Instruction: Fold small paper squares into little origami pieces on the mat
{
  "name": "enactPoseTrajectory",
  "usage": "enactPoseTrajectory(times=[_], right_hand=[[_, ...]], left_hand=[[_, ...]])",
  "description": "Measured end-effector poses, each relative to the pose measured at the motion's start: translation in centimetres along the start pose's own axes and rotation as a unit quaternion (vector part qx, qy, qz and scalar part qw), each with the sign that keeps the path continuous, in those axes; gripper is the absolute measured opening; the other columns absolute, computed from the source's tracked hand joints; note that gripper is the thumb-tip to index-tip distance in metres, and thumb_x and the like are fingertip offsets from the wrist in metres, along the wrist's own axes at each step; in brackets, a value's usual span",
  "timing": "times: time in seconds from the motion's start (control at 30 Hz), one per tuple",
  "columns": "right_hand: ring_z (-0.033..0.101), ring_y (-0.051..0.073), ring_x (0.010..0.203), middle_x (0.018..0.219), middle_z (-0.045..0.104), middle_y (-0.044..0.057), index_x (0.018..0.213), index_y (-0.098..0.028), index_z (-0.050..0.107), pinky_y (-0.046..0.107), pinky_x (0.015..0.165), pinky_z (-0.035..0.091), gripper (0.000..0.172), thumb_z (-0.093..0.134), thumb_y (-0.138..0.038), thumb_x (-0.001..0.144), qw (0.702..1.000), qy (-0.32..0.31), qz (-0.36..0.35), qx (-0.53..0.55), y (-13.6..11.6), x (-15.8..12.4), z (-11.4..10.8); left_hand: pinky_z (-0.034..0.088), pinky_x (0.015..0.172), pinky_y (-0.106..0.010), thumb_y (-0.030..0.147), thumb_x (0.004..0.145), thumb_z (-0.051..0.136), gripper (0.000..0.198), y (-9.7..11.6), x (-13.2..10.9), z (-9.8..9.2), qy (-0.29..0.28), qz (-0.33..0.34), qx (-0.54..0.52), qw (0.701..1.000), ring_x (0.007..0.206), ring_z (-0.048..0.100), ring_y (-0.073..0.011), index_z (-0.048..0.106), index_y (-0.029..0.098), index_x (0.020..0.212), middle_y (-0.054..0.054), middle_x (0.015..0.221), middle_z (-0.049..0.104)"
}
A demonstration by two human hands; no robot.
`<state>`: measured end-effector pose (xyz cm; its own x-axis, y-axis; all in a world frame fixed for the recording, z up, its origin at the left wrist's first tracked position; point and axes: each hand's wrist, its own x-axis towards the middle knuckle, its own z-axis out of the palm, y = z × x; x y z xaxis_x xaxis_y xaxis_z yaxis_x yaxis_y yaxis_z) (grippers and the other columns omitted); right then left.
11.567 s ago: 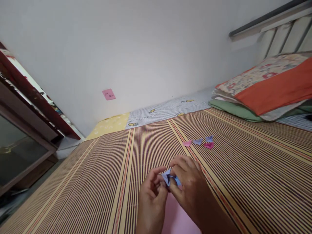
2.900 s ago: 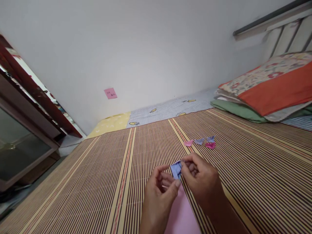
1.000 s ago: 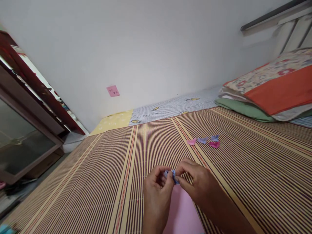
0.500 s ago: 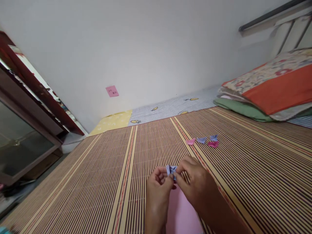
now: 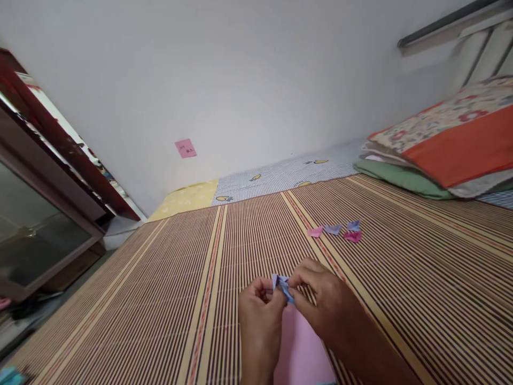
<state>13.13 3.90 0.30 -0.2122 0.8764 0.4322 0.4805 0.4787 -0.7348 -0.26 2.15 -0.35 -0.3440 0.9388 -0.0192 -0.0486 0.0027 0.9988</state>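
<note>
My left hand [image 5: 259,318] and my right hand [image 5: 320,306] meet low in the middle of the view, both pinching a small folded blue paper piece [image 5: 281,284] between fingertips. The piece is held just above a striped bamboo mat [image 5: 160,299]. Under my wrists lies a pink paper sheet [image 5: 298,347], partly covered by my arms. Farther out on the mat, to the right, lie several small folded paper pieces [image 5: 334,231] in pink, blue and magenta, apart from both hands.
Folded bedding with an orange and floral cover [image 5: 444,144] is stacked at the right. A white wall with a pink sticky note [image 5: 185,148] runs behind the bed. A dark wooden cabinet with glass [image 5: 36,214] stands at the left, beyond the mat's edge.
My hands have kept working the blue paper piece in nearly the same spot; it now looks smaller and more folded than 2.9 s ago. The loose pieces have not moved.
</note>
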Motion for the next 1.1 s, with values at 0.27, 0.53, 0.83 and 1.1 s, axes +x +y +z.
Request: enactPoseTrajectory(times=[0.27, 0.53, 0.83, 1.1], right_hand=[[0.056, 0.02, 0.074, 0.081, 0.059, 0.001, 0.074, -0.021, 0.058, 0.034, 0.068, 0.038, 0.016, 0.055, -0.013, 0.089, 1.0, -0.008, 0.009, -0.017, 0.0, -0.1, 0.0], [0.055, 0.02, 0.075, 0.08, 0.057, 0.002, 0.072, -0.021, 0.053, 0.034, 0.068, 0.038, 0.016, 0.056, -0.009, 0.083, 1.0, 0.018, 0.0, -0.018, 0.0, 0.0, 0.4], [0.054, 0.022, 0.078, 0.08, 0.056, 0.003, 0.071, -0.019, 0.055, 0.035, 0.071, 0.04, 0.02, 0.06, -0.002, 0.079, 0.999, 0.027, -0.016, -0.03, -0.6, 0.1, 0.7], [0.052, 0.022, 0.08, 0.085, 0.053, 0.005, 0.07, -0.019, 0.049, 0.035, 0.068, 0.04, 0.024, 0.053, 0.0, 0.083, 0.996, 0.052, -0.067, -0.042, -1.5, 0.0, 0.8]], left_hand=[[0.039, 0.054, -0.024, 0.019, 0.07, 0.073, 0.01, 0.2, -0.2, -0.1, -0.022, 0.014, 0.009, 1.0, 0.056, 0.051, -0.0136, 0.066, 0.016, 0.064, 0.0, 0.059, 0.06], [0.034, 0.051, -0.022, 0.022, 0.07, 0.077, 0.015, -0.6, 0.5, -0.9, -0.057, 0.01, -0.001, 0.998, 0.054, 0.049, -0.0115, 0.065, 0.016, 0.065, 0.001, 0.059, 0.06], [0.034, 0.053, -0.023, 0.019, 0.072, 0.07, 0.009, -0.3, 0.1, -0.8, -0.058, 0.012, 0.013, 0.998, 0.056, 0.044, -0.0111, 0.064, 0.016, 0.066, 0.002, 0.06, 0.055], [0.035, 0.053, -0.023, 0.018, 0.069, 0.066, 0.013, 0.2, -0.4, -0.2, -0.018, 0.02, 0.0, 1.0, 0.059, 0.041, -0.0129, 0.057, 0.019, 0.061, 0.003, 0.06, 0.05]])
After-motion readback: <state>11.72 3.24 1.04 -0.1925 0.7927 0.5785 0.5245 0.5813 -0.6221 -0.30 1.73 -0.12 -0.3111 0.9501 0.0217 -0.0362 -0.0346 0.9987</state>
